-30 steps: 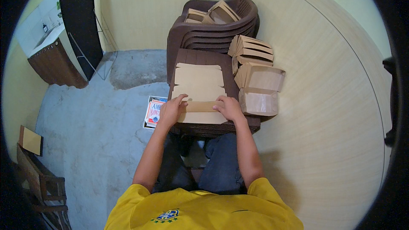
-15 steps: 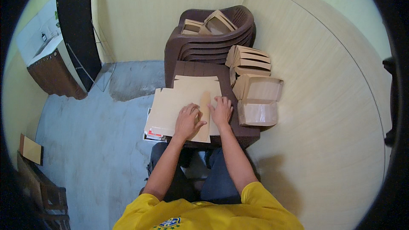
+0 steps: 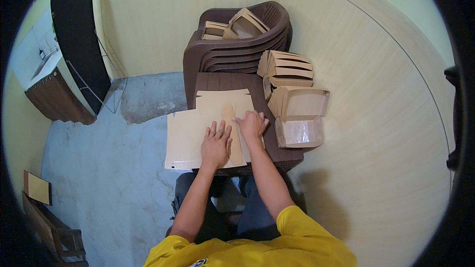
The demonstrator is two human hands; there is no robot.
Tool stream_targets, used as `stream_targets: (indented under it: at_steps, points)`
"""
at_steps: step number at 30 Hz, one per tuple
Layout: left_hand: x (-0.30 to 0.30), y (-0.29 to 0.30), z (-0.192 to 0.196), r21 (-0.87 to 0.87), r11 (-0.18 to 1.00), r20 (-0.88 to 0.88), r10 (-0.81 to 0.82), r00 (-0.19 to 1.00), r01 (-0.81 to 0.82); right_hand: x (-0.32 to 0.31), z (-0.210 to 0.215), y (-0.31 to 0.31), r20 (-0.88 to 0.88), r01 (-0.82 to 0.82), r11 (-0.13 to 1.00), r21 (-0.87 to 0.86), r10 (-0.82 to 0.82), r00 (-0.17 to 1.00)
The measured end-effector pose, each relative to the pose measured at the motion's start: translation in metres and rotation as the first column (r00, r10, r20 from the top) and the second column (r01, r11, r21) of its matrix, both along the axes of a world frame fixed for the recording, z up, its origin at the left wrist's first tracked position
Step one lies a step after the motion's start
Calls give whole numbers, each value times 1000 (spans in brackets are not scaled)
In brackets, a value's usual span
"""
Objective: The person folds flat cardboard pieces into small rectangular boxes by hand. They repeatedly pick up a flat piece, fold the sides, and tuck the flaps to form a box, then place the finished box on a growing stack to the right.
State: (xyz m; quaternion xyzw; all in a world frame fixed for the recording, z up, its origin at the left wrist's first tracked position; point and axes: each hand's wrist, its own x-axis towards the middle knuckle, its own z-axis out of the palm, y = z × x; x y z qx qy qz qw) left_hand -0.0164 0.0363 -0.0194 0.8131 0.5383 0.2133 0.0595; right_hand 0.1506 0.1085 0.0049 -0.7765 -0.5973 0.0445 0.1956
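Observation:
A flat, die-cut cardboard box blank (image 3: 185, 136) lies across the seat of a brown plastic chair (image 3: 284, 154) in front of me. A narrow flap (image 3: 235, 143) along its right part is folded over. My left hand (image 3: 215, 148) rests flat on the cardboard left of that flap, fingers spread. My right hand (image 3: 252, 124) is over the right part of the blank; its thumb stretches left to the flap's edge, apart from the bent fingers. No loose thing shows in either hand. Part of the cardboard is hidden under both hands.
Stacked brown chairs (image 3: 237, 52) rise behind the seat, with folded cardboard boxes (image 3: 246, 23) on top. Right of the seat are a nested stack of boxes (image 3: 292, 69) and open boxes (image 3: 302, 131). A sink counter (image 3: 59, 89) and wooden furniture (image 3: 54, 230) stand on the left.
My left hand has flattened, its fingers spreading over the cardboard. My right hand's fingers have bent and its thumb has stretched left. The printed item at the blank's lower left corner is no longer visible.

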Motion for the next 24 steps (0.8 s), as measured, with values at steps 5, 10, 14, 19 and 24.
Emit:
stream_targets:
  at_steps: [5, 10, 14, 19, 24]
  points:
    - [2, -1, 4, -24, 999, 11, 29, 1000, -29, -8, -8, 5, -59, 32, 997, 69, -28, 998]
    - [4, 0, 1, -30, 997, 9, 69, 998, -69, 6, -14, -94, -40, -85, 994, 74, 88, 995]
    - [4, 0, 0, -30, 999, 16, 38, 999, -37, 10, -11, -104, -92, -54, 998, -27, 51, 994]
    - [1, -2, 5, -28, 1000, 2, 12, 1000, -12, -7, -16, 16, -6, 37, 982, 187, -37, 999]
    - [4, -1, 5, -43, 997, 146, 72, 987, -66, 6, -21, 35, -275, -54, 987, 154, 96, 957]
